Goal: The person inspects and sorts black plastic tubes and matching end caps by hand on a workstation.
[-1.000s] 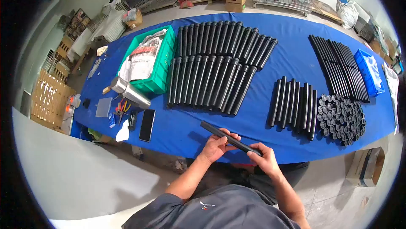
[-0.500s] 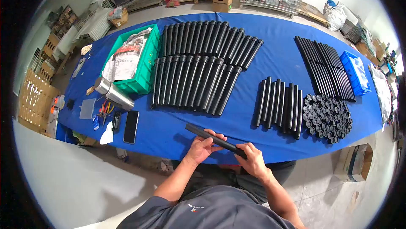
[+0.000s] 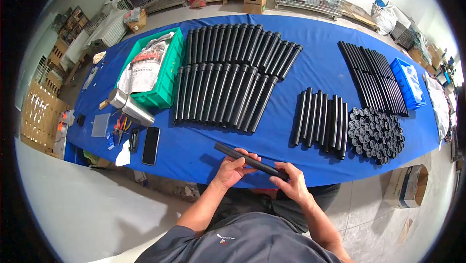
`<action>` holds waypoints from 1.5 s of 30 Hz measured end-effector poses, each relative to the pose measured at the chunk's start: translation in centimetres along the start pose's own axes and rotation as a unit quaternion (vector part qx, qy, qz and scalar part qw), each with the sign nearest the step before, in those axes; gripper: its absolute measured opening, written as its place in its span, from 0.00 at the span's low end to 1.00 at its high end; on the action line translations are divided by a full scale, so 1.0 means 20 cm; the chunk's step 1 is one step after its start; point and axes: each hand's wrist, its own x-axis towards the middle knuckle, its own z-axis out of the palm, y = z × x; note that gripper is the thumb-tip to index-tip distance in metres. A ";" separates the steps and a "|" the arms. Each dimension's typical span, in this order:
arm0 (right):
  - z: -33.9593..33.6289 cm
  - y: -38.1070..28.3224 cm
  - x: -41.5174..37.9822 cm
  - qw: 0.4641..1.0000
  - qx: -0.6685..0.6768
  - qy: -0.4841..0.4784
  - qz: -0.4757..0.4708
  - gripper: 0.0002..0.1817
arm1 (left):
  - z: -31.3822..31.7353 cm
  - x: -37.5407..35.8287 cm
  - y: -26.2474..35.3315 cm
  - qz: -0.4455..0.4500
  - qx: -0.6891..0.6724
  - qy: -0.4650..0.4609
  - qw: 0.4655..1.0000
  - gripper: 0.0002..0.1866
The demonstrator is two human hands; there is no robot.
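A black tube (image 3: pixel 260 166) slants down to the right above the table's front edge. My left hand (image 3: pixel 230 172) is wrapped around its middle, the thumb lying on top. At the tube's lower right end, the thumb and fingers of my right hand (image 3: pixel 292 184) close round it and partly hide that end. Beyond my hands lie two rows of black tubes with wider collars (image 3: pixel 218 93) at their far ends. To the right rest several plain black tubes (image 3: pixel 318 122), and beside them a cluster of round black caps (image 3: pixel 374 137).
On the left stand a green crate (image 3: pixel 167 81) with newspaper, a steel flask (image 3: pixel 131 107), pliers (image 3: pixel 121 127) and a phone (image 3: pixel 150 146). Thinner black rods (image 3: pixel 371 78) and a blue basket (image 3: pixel 407 86) occupy the far right of the blue-covered table (image 3: pixel 194 141).
My right hand has shifted slightly at the tube's end, its fingers moving a little to the right. The left hand and the tube are almost where they were.
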 end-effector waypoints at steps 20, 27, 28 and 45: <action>0.02 0.02 -0.02 0.991 -0.079 0.039 -0.103 0.24 | -0.04 0.00 -0.01 0.008 0.015 0.008 1.000 0.15; -0.01 0.01 -0.05 0.993 0.090 0.031 0.073 0.15 | -0.05 -0.01 0.01 0.006 -0.028 0.003 1.000 0.17; -0.02 0.03 -0.05 0.991 0.105 0.040 0.077 0.15 | -0.04 -0.02 0.03 0.014 -0.018 0.009 1.000 0.17; -0.14 -0.10 0.08 0.946 0.294 0.043 0.133 0.19 | 0.39 -0.12 0.04 0.041 0.738 -0.049 0.672 0.26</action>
